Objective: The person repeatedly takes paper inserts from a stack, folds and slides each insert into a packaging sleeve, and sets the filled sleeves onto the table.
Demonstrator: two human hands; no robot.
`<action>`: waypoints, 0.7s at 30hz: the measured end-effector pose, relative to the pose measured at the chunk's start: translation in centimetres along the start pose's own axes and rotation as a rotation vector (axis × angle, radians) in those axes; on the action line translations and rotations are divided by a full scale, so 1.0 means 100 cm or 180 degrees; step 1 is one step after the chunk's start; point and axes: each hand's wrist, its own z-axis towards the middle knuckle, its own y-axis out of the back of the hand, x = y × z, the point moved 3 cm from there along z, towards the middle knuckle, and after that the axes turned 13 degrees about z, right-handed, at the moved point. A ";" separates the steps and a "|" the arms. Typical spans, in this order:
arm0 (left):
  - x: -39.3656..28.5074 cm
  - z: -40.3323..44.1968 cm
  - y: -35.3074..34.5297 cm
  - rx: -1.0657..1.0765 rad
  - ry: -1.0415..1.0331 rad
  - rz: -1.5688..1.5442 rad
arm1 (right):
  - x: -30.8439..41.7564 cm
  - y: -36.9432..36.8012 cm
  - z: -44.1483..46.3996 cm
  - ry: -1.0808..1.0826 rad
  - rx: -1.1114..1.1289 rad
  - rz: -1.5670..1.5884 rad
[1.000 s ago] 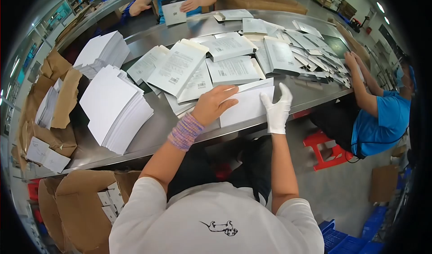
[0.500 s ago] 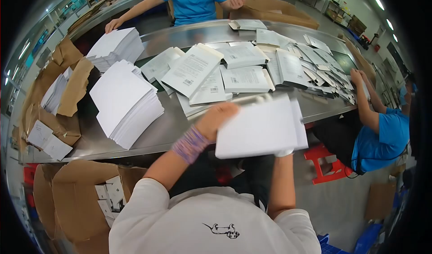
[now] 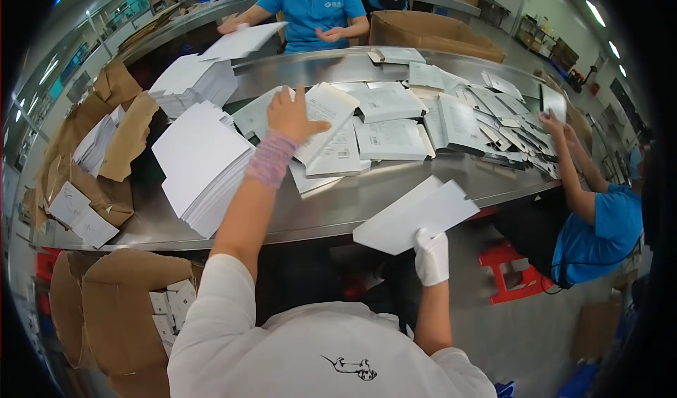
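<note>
My left hand [image 3: 290, 118] is bare, a purple patterned band round its wrist. It reaches over a pale printed flat box [image 3: 326, 116] with fingers spread and nothing held; whether it touches the box I cannot tell. My right hand [image 3: 431, 258] wears a white glove and is closed on the lower edge of a white folded card [image 3: 412, 214]. The card is tilted in front of the table edge, its two upper edges slightly apart. Close to my left forearm stands a tall stack of white card sheets [image 3: 201, 158].
A second white stack [image 3: 194, 80] stands behind the first. Printed boxes [image 3: 486, 116] are heaped on the metal table [image 3: 310, 218]. An open carton [image 3: 116, 313] sits at lower left. A co-worker in blue [image 3: 317, 10] lifts a white sheet [image 3: 247, 39] opposite; another person [image 3: 599, 214] works at right.
My left hand has left the white card and moved forward over the boxes. The card has tilted in my right hand. The co-worker opposite has lifted a sheet off the far stack.
</note>
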 end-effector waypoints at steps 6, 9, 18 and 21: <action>0.024 0.046 -0.045 0.1621 -0.0174 -0.0558 | -0.015 0.002 -0.020 0.0047 -0.0098 0.0864; 0.028 0.050 -0.031 0.1469 -0.0122 -0.0623 | -0.016 0.006 -0.015 0.0007 -0.0151 0.0817; -0.015 -0.058 0.045 0.0941 -0.0626 -0.4550 | 0.084 -0.021 -0.001 0.1510 -0.0154 0.1046; -0.053 -0.114 0.018 0.1485 -0.0628 -0.5179 | 0.118 -0.060 0.002 0.1832 0.0410 0.1576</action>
